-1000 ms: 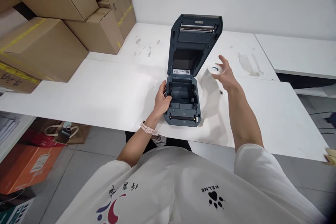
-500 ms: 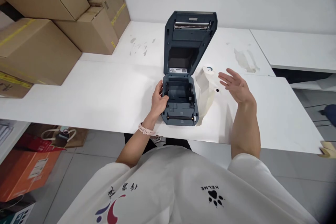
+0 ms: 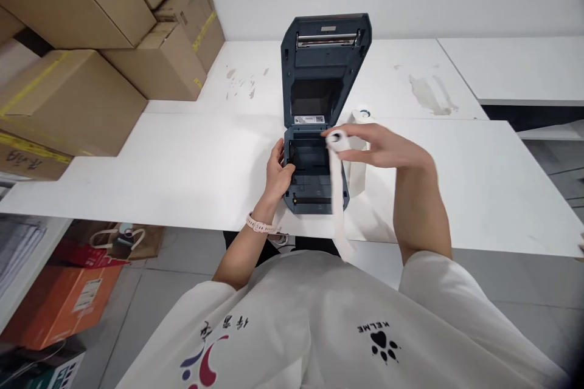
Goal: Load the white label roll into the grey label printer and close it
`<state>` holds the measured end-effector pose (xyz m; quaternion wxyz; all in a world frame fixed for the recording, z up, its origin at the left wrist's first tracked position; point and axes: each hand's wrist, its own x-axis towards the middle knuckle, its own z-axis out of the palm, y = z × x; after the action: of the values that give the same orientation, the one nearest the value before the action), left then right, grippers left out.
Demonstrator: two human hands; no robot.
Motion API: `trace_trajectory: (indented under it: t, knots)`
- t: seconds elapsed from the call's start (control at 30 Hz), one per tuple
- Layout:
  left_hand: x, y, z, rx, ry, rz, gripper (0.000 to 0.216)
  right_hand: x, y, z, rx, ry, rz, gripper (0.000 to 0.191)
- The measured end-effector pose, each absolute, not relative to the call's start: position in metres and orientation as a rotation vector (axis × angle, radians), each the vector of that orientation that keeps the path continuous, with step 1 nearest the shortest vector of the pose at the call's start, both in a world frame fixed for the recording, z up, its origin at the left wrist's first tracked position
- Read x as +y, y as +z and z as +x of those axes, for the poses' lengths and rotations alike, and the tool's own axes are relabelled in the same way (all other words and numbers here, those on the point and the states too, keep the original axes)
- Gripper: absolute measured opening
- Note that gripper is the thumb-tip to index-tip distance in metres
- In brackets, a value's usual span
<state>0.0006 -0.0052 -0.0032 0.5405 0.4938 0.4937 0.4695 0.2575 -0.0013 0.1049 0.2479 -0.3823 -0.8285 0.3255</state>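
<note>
A dark grey label printer (image 3: 314, 176) stands near the front edge of the white table (image 3: 182, 164), its lid (image 3: 325, 67) swung up and back. My left hand (image 3: 278, 173) grips the printer's left side at the open bay. My right hand (image 3: 374, 144) is closed on a small white paper roll (image 3: 336, 137) held over the bay's right side. A strip of paper (image 3: 338, 206) hangs from that roll past the table edge. A second white roll (image 3: 360, 117) stands on the table just right of the printer.
Cardboard boxes (image 3: 91, 42) are stacked at the back left of the table. A second white table (image 3: 515, 67) adjoins at the right. Below the table on the left lie an orange box (image 3: 59, 298) and a brown bag (image 3: 118, 237).
My right hand let go of the roll standing right of the printer, then came left holding a small roll with a trailing strip over the open bay. My left hand stayed put.
</note>
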Motion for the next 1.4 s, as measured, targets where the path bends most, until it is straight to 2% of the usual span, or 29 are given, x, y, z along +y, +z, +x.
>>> trace_trajectory:
  t: [0.17, 0.27, 0.37, 0.63, 0.7, 0.87, 0.93, 1.3, 1.4]
  knots:
    - [-0.006, -0.007, 0.001, 1.179, 1.106, 1.211, 0.092, 0.023, 0.091, 0.181, -2.809, 0.306, -1.397, 0.038]
    - [-0.006, -0.007, 0.003, 1.185, 1.129, 1.236, 0.089, 0.02, 0.071, 0.17, -2.899, 0.17, -1.428, 0.036]
    - [-0.007, -0.007, 0.003, 1.178, 1.148, 1.246, 0.086, -0.001, 0.062, 0.179, -2.755, 0.103, -1.378, 0.042]
    - [-0.012, -0.003, 0.003, 1.149, 1.137, 1.23, 0.082, -0.105, 0.044, 0.186, -2.301, 0.28, -1.247, 0.039]
    - [-0.012, -0.002, 0.003, 1.15, 1.125, 1.213, 0.082, -0.12, 0.036, 0.184, -2.267, 0.313, -1.269, 0.046]
    - [-0.012, 0.002, 0.003, 1.176, 1.087, 1.161, 0.086, -0.132, 0.026, 0.185, -2.324, 0.314, -1.285, 0.078]
    - [-0.012, 0.002, 0.003, 1.178, 1.076, 1.146, 0.089, -0.132, 0.025, 0.186, -2.342, 0.302, -1.292, 0.083]
    - [-0.008, -0.013, 0.001, 1.125, 1.069, 1.114, 0.095, -0.13, 0.015, 0.184, -2.256, 0.284, -1.321, 0.071]
    - [-0.004, -0.016, 0.001, 1.118, 1.059, 1.116, 0.098, -0.13, 0.014, 0.182, -2.22, 0.297, -1.316, 0.063]
